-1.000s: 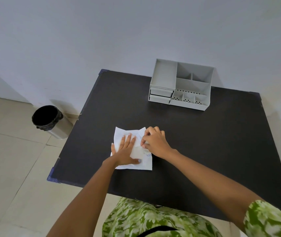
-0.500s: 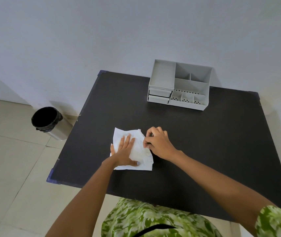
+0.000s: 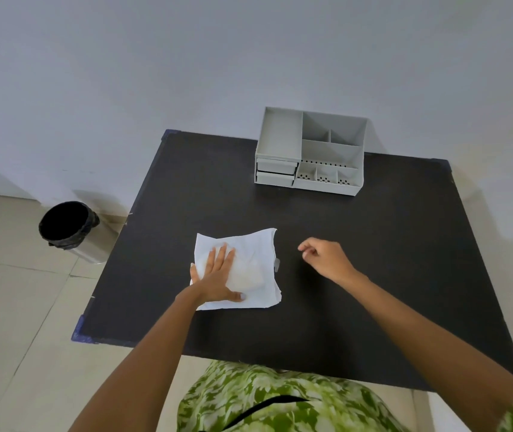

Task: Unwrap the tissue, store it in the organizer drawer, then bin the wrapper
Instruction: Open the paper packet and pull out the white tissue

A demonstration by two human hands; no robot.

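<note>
A white tissue [image 3: 255,263] lies spread out flat on the black table [image 3: 373,275], slightly crumpled, with a faint lump under its middle. My left hand [image 3: 218,275] rests flat on its left half, fingers straight and apart, pressing it down. A small clear scrap [image 3: 277,265], perhaps wrapper, pokes out at the tissue's right edge. My right hand [image 3: 323,257] hovers to the right of the tissue, clear of it, fingers curled in with nothing visible in them. The grey organizer [image 3: 330,151] stands at the table's back edge; its two small drawers [image 3: 275,174] at front left are closed.
A round bin [image 3: 65,226] with a black liner stands on the tiled floor left of the table, near the wall. The table's left edge runs close to the tissue. A green patterned garment shows at the bottom.
My right hand has let go of the tissue's right edge and moved away to the right. The tissue now lies unfolded wider. My left hand stays pressed on it.
</note>
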